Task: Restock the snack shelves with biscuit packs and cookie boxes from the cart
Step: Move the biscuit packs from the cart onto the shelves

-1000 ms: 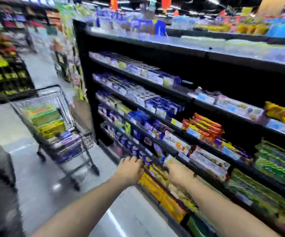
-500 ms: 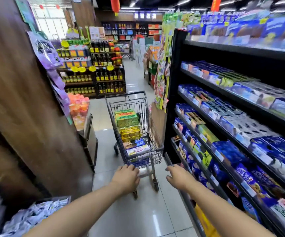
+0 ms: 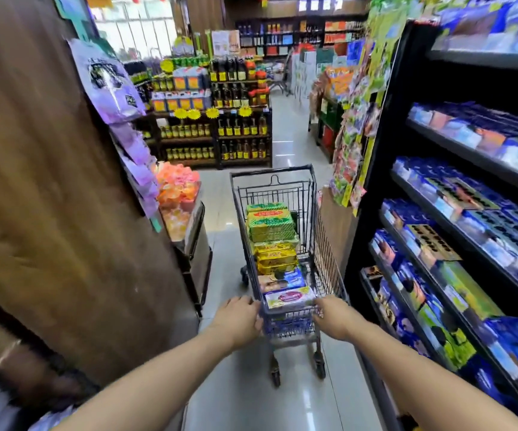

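Observation:
A wire cart point(image 3: 313, 194) stands in the aisle just ahead of me. It holds stacked green biscuit packs point(image 3: 270, 225), yellow packs point(image 3: 276, 258), a blue-and-white pack point(image 3: 279, 281) and a white pack point(image 3: 289, 298) nearest me. My left hand point(image 3: 239, 318) is at the cart's near left corner, fingers curled over the rim. My right hand point(image 3: 334, 318) is at the near right corner, beside the white pack; its fingers are hidden behind the hand. The snack shelves point(image 3: 457, 194) run along my right, filled mostly with blue boxes.
A brown pillar point(image 3: 49, 197) with hanging purple bags closes off the left. A bin of orange sweets point(image 3: 177, 188) stands beside it. Snack strips point(image 3: 354, 150) hang on the shelf's end. A bottle display point(image 3: 220, 132) stands across the aisle beyond the cart.
My view has swung left from the shelves to the cart. Both hands moved from near the lower shelves to the cart's near end.

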`<state>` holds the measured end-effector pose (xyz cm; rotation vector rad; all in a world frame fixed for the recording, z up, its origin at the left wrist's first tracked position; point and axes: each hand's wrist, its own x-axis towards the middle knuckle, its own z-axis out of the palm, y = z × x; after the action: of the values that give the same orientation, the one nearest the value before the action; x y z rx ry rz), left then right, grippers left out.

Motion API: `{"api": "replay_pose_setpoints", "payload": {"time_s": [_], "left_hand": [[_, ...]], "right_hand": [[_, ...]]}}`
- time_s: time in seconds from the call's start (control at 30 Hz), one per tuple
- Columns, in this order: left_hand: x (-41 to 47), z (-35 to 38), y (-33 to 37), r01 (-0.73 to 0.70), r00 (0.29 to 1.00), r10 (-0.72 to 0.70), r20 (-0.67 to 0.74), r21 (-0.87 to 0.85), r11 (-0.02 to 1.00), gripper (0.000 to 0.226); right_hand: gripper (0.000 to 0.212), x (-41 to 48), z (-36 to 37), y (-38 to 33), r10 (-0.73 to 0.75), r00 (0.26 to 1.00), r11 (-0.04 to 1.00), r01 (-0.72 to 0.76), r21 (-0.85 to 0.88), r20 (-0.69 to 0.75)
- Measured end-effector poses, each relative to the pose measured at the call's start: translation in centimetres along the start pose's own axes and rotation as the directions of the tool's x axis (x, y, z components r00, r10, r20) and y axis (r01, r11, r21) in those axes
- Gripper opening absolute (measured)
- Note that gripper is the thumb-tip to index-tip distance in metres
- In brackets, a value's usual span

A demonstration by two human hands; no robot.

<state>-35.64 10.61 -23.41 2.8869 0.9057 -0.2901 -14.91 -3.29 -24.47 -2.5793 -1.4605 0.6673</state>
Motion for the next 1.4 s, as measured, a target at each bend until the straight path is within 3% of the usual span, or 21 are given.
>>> {"api": "replay_pose_setpoints", "payload": {"time_s": [0.37, 0.6, 0.93, 1.13, 1.4], "left_hand": [[18.5, -2.9, -5.6, -0.117, 0.993, 0.117, -0.025, -0.002, 0.993, 0.041], [27.3, -4.1, -8.0, -0.133, 0.989, 0.132, 0.062, 0.015, 0.991, 0.044], [40.3, -4.9, -10.8, 0.013, 0.993, -0.012, 0.117, -0.009, 1.0, 0.048], [47.4, -6.4, -12.2, 0.069, 0.995, -0.067, 0.072, -0.024, 0.997, 0.05], [52.0, -0.7, -14.0, 0.113, 0.985, -0.106, 0.135, -0.041, 0.993, 0.051]], "right_hand": [[0.048, 15.2, -6.4, 0.0, 0.055, 0.997, 0.997, -0.053, -0.058, 0.045], [0.044, 23.2, -9.3, 0.2, 0.042, 0.997, 0.998, -0.04, -0.042, 0.06], [0.044, 38.8, -13.0, 4.7, -0.016, 0.992, 0.999, 0.021, -0.044, 0.124], [0.056, 47.8, -15.8, 6.7, -0.038, 0.986, 0.999, 0.038, 0.005, 0.164], [0.089, 55.6, -11.6, 8.2, -0.015, 0.954, 0.973, -0.055, 0.225, 0.3]]}}
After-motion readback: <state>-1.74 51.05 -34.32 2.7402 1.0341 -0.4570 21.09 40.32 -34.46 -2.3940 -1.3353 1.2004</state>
